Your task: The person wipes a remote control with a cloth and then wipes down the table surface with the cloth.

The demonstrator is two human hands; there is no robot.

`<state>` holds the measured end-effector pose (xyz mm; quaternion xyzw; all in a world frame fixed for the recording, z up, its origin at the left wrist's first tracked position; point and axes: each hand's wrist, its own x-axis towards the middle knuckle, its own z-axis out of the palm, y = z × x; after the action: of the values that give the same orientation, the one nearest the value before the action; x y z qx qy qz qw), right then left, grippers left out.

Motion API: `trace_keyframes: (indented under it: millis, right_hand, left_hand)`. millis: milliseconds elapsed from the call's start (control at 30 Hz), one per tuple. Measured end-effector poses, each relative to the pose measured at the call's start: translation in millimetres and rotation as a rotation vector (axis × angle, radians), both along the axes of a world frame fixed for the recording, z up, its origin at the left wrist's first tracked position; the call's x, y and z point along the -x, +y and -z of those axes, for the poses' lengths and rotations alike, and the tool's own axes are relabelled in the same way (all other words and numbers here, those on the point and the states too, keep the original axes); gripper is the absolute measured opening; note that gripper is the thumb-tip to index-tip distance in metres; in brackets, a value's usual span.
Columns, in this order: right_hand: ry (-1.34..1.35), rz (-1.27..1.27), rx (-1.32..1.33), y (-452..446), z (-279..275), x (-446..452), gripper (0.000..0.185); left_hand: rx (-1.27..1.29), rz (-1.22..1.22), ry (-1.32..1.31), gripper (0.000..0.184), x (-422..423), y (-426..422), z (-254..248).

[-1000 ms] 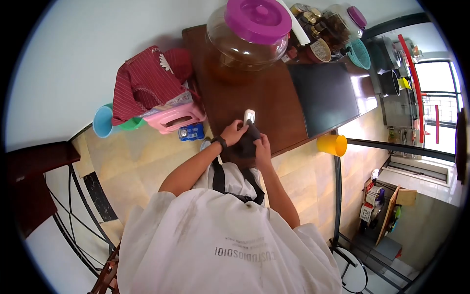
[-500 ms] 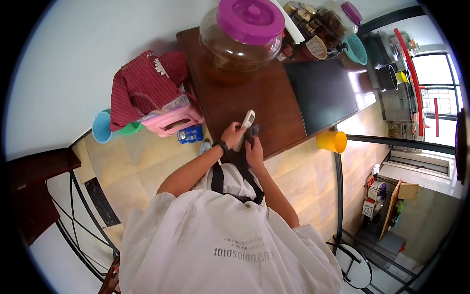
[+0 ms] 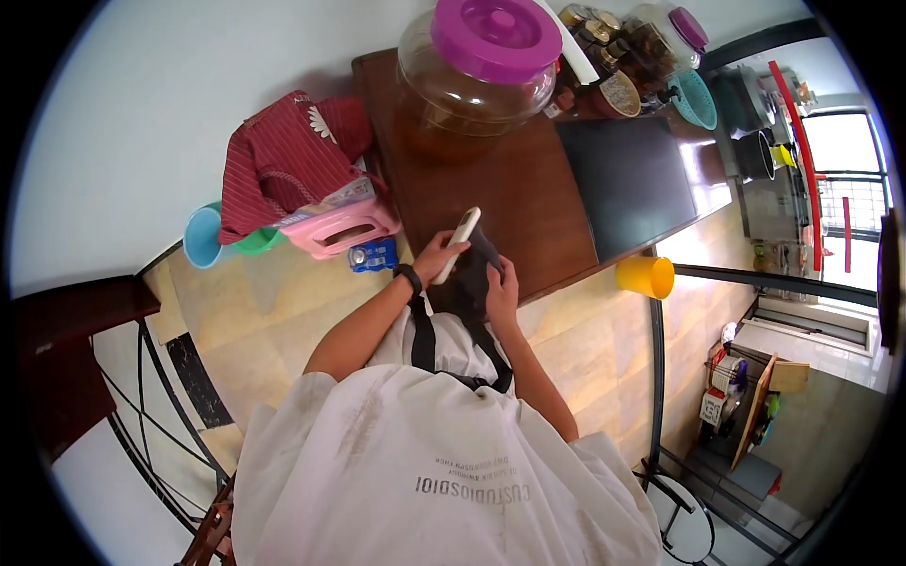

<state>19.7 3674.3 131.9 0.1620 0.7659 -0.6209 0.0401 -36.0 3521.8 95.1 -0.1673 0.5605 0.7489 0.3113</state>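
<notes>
My left hand (image 3: 435, 258) is closed around a slim white remote control (image 3: 462, 236), its upper end pointing away from me toward the table. Pinched in my right hand (image 3: 503, 288) is a dark grey cloth (image 3: 485, 249), which stretches up beside the remote and hangs down between my hands. Whether the cloth touches the remote I cannot tell. Both hands are in front of my waist at the near edge of the brown wooden table (image 3: 528, 222).
A big glass jar with a purple lid (image 3: 498, 33) stands on the table, near a black panel (image 3: 628, 179). To the left are a red striped cloth (image 3: 283, 174), a pink stool (image 3: 340, 229) and a blue pack (image 3: 373, 255). A yellow bin (image 3: 646, 275) stands right.
The remote has turned, so its display face no longer shows. My right hand has moved slightly right, away from the left, and more of the dark cloth is spread out.
</notes>
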Motion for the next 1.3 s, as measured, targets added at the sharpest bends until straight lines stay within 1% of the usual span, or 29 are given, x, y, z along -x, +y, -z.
trace_keyframes:
  millis: [33,67,133,167,233,267,300,333,367,467,533,567,633,667,733,767,800,833,900,933,967,1000,1067,1100,1133,1167,1200,1267,1300]
  right_hand:
    - [0.026,0.069,0.073,-4,-4,2,0.029]
    - [0.028,0.069,0.075,-7,-7,5,0.029]
    - [0.010,0.126,0.240,-13,-11,7,0.027]
    - [0.010,0.130,0.240,-13,-6,8,0.027]
    - [0.000,-0.083,-0.051,-16,7,10,0.027]
    - [-0.002,-0.081,-0.049,-25,5,8,0.027]
    - [0.098,-0.253,-0.224,-37,0,6,0.025]
    - [0.202,-0.425,-0.401,-44,-3,6,0.023]
    - [0.204,-0.423,-0.402,-43,-2,10,0.023]
    - [0.161,-0.413,-0.466,-39,14,35,0.024]
    - [0.157,-0.357,-0.721,-17,30,53,0.023]
    - [0.163,-0.356,-0.715,-19,25,56,0.023]
    - [0.236,-0.478,-0.691,-20,16,53,0.022]
    - [0.334,-0.567,-0.704,-26,14,46,0.019]
    - [0.378,-0.710,-0.666,-42,1,32,0.019]
    - [0.380,-0.730,-0.674,-44,4,30,0.017]
    - [0.373,-0.729,-0.667,-45,7,31,0.017]
    - [0.339,-0.679,-0.658,-45,10,37,0.017]
    - [0.279,-0.578,-0.658,-41,18,56,0.016]
    - [0.275,-0.577,-0.659,-38,21,61,0.016]
    - [0.241,-0.517,-0.668,-37,21,67,0.018]
    - [0.208,-0.455,-0.675,-38,22,70,0.020]
    - [0.221,-0.504,-0.659,-41,13,52,0.019]
    - [0.307,-0.647,-0.694,-47,5,38,0.019]
    - [0.389,-0.793,-0.723,-50,0,30,0.019]
    - [0.385,-0.823,-0.687,-49,-1,30,0.019]
    - [0.380,-0.829,-0.683,-47,-2,35,0.019]
    - [0.558,-0.950,-0.977,-44,-2,58,0.019]
    - [0.235,-0.611,-0.718,-51,11,68,0.022]
  left_hand:
    - [-0.029,0.066,-0.041,0.048,2,-5,18]
    - [-0.027,0.066,-0.039,0.048,3,-12,22]
    - [-0.382,0.114,-0.267,0.047,2,-20,30]
    - [-0.296,0.143,-0.239,0.052,0,-20,27]
    - [-0.357,0.157,-0.211,0.052,1,-20,30]
    - [-0.421,0.167,-0.186,0.052,0,-20,31]
    - [-0.420,0.171,-0.190,0.052,-2,-18,29]
    - [-0.423,0.087,-0.212,0.053,-2,-13,26]
    - [-0.426,0.001,-0.232,0.054,-1,-10,26]
    - [-0.429,0.067,-0.245,0.059,-2,-20,26]
    - [-0.372,0.175,-0.255,0.067,-3,-23,30]
    - [-0.395,0.169,-0.253,0.065,-3,-26,29]
    - [-0.419,0.170,-0.263,0.063,-7,-29,29]
    - [-0.435,0.111,-0.251,0.061,-7,-29,35]
    - [-0.453,0.055,-0.252,0.059,-13,-27,32]
    - [-0.455,0.014,-0.292,0.057,-11,-27,17]
    - [-0.453,-0.025,-0.341,0.054,-14,-28,9]
    - [-0.495,0.031,-0.299,0.054,-12,-30,34]
    - [-0.517,0.058,-0.296,0.054,-8,-34,41]
    - [-0.542,0.081,-0.288,0.055,-9,-33,43]
    - [-0.503,-0.001,-0.334,0.055,-10,-29,27]
    - [-0.500,0.003,-0.332,0.055,-7,-32,30]
    - [-0.616,0.066,-0.343,0.054,-10,-35,37]
    - [-0.620,0.064,-0.341,0.054,-9,-32,29]
    - [-0.466,0.011,-0.347,0.054,-11,-28,20]
    - [-0.310,-0.045,-0.359,0.054,-15,-25,13]
    - [-0.311,-0.050,-0.365,0.054,-16,-27,16]
    - [-0.520,0.040,-0.373,0.055,-9,-35,28]
    - [-0.611,0.081,-0.383,0.057,-7,-37,34]
